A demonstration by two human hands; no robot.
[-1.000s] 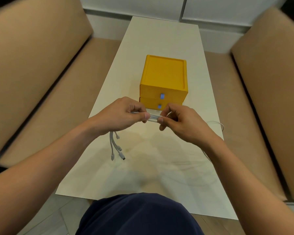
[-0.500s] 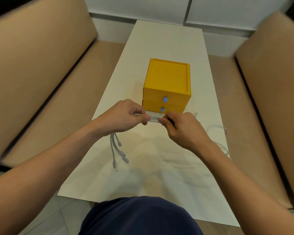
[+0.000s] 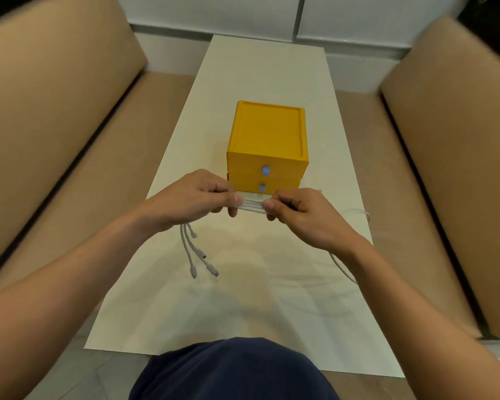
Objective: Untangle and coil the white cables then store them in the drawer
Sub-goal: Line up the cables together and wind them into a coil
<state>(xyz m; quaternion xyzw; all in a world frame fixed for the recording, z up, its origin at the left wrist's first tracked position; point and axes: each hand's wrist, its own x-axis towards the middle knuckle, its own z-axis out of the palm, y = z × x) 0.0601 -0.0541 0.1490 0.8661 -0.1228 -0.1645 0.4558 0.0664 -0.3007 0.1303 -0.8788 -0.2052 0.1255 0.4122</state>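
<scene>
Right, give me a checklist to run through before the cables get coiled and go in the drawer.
1. Both hands gripping: ok. Left hand and right hand pinch the white cables stretched between them.
2. Strands aligned: ok. They run side by side between the thumbs.
3. Connector ends free: ok. They hang loose below the left hand, apart from each other.
4. Trailing length untangled: cannot tell. The slack loops on the table behind the right wrist, partly hidden.
5. Drawer open: not ok. Both drawers of the yellow drawer box are shut.
6. Coil started: not ok. No loops are formed.
</scene>
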